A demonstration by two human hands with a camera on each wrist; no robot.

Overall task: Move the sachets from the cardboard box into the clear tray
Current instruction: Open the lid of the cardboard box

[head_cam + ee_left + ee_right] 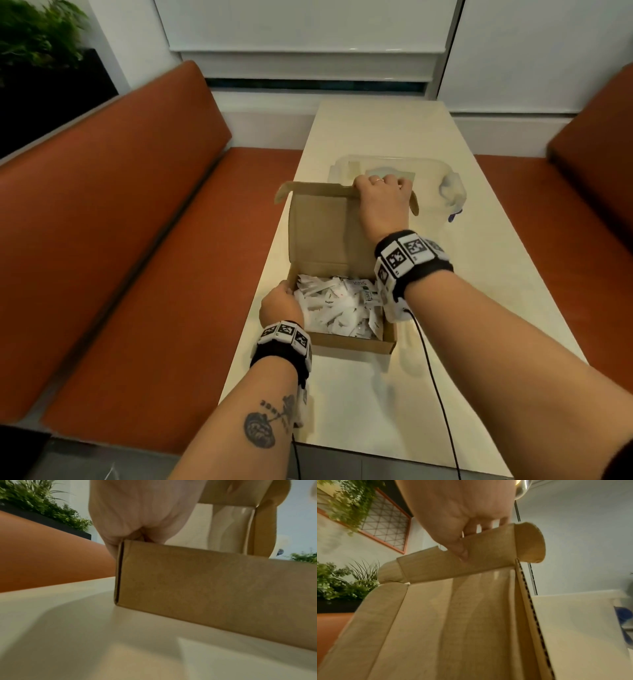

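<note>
Opening step. Right hand [382, 192] pinches the lid [322, 222] of the cardboard box [352, 344], holding it upright; left hand [279, 305] grips the box's left wall. Sachets [337, 308] all heaped inside, clear tray [394, 162] just behind on the desk [359, 411]. Next, likely: free a hand, grab sachets.

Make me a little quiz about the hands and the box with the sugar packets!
1. True or false: the lid of the cardboard box stands open.
2. Which hand grips the lid's top edge: A) left hand B) right hand?
3. Fill in: the sachets lie in the ___, not in the clear tray.

Key: 1 true. 2 B. 3 box.
</note>
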